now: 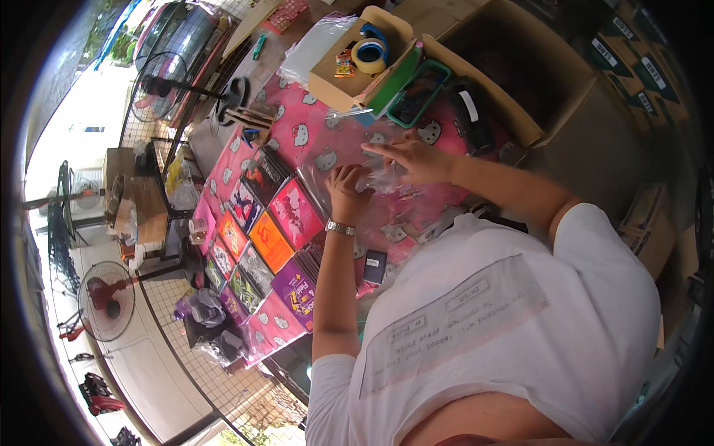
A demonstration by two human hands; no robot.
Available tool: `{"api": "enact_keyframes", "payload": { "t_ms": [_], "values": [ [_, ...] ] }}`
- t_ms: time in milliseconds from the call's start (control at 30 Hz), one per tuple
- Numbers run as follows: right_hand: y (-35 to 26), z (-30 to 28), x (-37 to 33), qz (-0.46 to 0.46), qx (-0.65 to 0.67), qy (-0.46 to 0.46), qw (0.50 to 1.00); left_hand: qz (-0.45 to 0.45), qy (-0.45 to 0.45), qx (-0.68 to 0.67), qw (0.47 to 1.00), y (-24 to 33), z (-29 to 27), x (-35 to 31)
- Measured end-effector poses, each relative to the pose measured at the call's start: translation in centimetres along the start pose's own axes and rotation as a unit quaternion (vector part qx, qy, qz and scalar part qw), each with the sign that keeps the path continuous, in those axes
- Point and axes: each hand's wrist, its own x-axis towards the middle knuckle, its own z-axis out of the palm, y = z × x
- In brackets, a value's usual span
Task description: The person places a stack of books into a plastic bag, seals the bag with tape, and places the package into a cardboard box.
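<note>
My left hand (348,192), with a metal-band watch at the wrist, has its fingers curled over a crumpled clear plastic bag (383,178). Beside it, my right hand (418,159) is at the bag's other side, index finger stretched toward the left and the fingers apart. Glare on the film blurs the bag's outline. Left of my left hand stand stacks of flat, colourful packs, among them a pink-red one (296,212), an orange one (271,241) and a purple one (295,292). A small dark box (375,266) lies near my left forearm.
A pink cartoon-print cloth (269,325) covers the table. Beyond my hands are a small carton (337,83) with tape rolls (370,55), a green-rimmed tray (420,93), a black tape dispenser (470,117) and a large open carton (513,70). Fans (108,303) stand at the left.
</note>
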Motion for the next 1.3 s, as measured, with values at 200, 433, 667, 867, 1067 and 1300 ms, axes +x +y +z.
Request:
{"api": "enact_keyframes", "payload": {
  "t_ms": [200,433,667,867,1067,1300],
  "values": [
    [0.7,2.9,1.2,0.071,-0.113,0.103,0.986,-0.168,0.011,-0.021,0.986,-0.3,1.6,-0.8],
    [2.0,-2.7,4.5,0.212,0.293,-0.028,0.932,-0.311,-0.122,-0.050,0.941,0.7,-1.0,2.6],
    [3.4,-2.5,9.6,0.373,0.395,0.033,0.839,-0.282,-0.222,0.154,0.920,3.2,-2.4,5.9],
    [11.1,2.8,9.8,0.447,0.314,-0.092,0.833,-0.235,-0.205,0.057,0.949,-0.7,-1.1,4.6],
    [16.4,8.4,3.3,0.314,0.198,-0.192,0.909,-0.275,-0.153,-0.196,0.929,-1.8,0.9,2.5],
    [7.3,-3.0,8.5,0.401,0.494,-0.162,0.754,-0.266,-0.205,-0.207,0.919,-4.5,1.2,1.3]
  ]
}}
